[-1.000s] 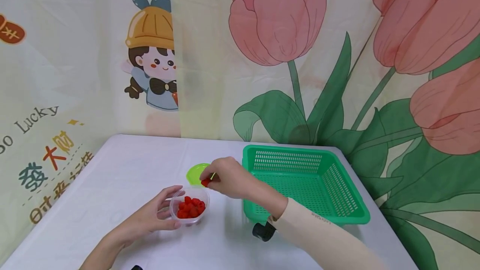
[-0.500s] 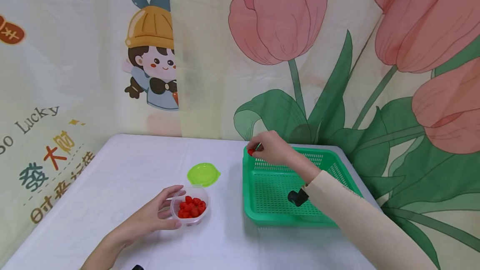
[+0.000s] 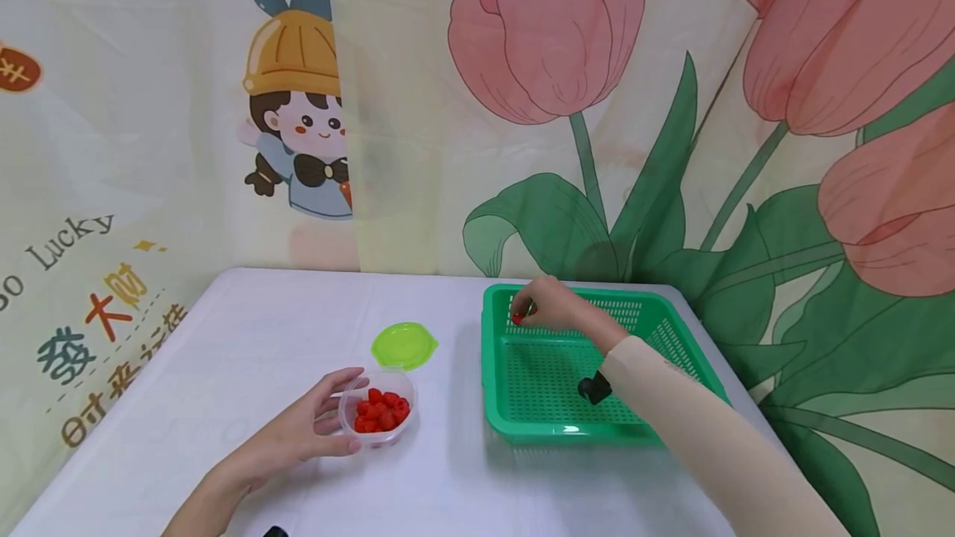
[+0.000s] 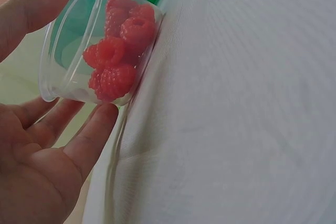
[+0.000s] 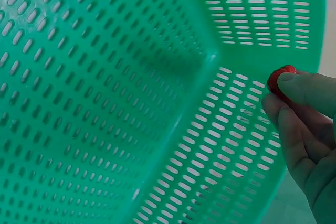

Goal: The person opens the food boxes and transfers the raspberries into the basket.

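Note:
My left hand [image 3: 306,421] holds a small clear plastic tub [image 4: 71,69] on the white table, thumb on one side and fingers on the other. Several red raspberries [image 4: 116,80] lie in the bottom of the tub. My right hand [image 3: 552,305] is over the back left corner of a green perforated basket [image 3: 574,429], inside its rim. Between thumb and fingertips it pinches one raspberry [image 5: 278,78], close to the basket wall in the right wrist view. No raspberry shows on the visible basket floor [image 5: 94,108].
A lime-green lid [image 3: 404,345] lies flat behind the tub, left of the basket. The white table [image 3: 283,338] ends at a wall hung with printed cloth [image 3: 406,106]. A black camera mount [image 3: 594,389] sticks out from my right wrist.
My right hand has carried the raspberry from above the lime-green lid rightward to the basket, then slightly lower inside its rim. The left hand and tub have stayed in place.

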Motion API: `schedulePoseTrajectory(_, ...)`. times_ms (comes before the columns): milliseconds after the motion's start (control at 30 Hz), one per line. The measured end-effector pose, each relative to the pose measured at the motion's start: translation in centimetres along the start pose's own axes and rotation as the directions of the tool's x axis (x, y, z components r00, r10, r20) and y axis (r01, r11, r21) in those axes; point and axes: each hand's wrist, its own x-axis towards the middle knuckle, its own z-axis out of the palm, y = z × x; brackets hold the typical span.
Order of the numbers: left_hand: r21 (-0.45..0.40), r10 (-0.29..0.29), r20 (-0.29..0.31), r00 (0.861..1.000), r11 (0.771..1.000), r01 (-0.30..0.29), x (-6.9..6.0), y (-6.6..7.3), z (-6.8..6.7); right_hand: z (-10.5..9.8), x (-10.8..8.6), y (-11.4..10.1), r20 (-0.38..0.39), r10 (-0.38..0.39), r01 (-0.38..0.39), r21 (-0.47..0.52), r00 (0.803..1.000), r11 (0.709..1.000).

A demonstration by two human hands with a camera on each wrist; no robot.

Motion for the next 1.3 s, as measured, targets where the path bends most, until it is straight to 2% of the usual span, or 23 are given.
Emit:
schedulePoseTrajectory(133, -0.002, -0.012, -0.003, 1.000, 1.000, 0.012, 0.2, 0.0, 0.0, 1.0, 0.6, 0.8, 0.025, -0.007, 0.007, -0.018, 1.000, 1.000)
schedulePoseTrajectory(300, 0.005, -0.016, -0.009, 1.000, 1.000, 0.016, 0.2, -0.1, 0.0, 1.9, 0.9, 1.0, 0.070, 0.023, -0.020, -0.044, 0.997, 0.999)
schedulePoseTrajectory(467, 0.005, -0.014, -0.008, 1.000, 1.000, 0.014, 0.2, 0.0, 0.0, 2.8, 1.2, 1.3, 0.102, 0.099, -0.097, -0.026, 0.990, 0.995)
schedulePoseTrajectory(567, 0.001, -0.008, -0.004, 1.000, 1.000, 0.008, 0.1, -0.1, 0.0, 3.4, 1.3, 1.4, 0.107, 0.125, -0.122, -0.034, 0.986, 0.992)
schedulePoseTrajectory(1000, -0.002, -0.001, 0.000, 1.000, 1.000, 0.001, 0.1, -0.2, 0.0, 4.8, 1.6, 1.4, 0.118, 0.137, -0.135, -0.028, 0.984, 0.990)
schedulePoseTrajectory(1300, -0.004, -0.001, -0.005, 1.000, 1.000, 0.001, 0.0, -0.1, 0.0, 4.9, 1.6, 1.2, 0.112, 0.151, -0.148, -0.035, 0.982, 0.988)
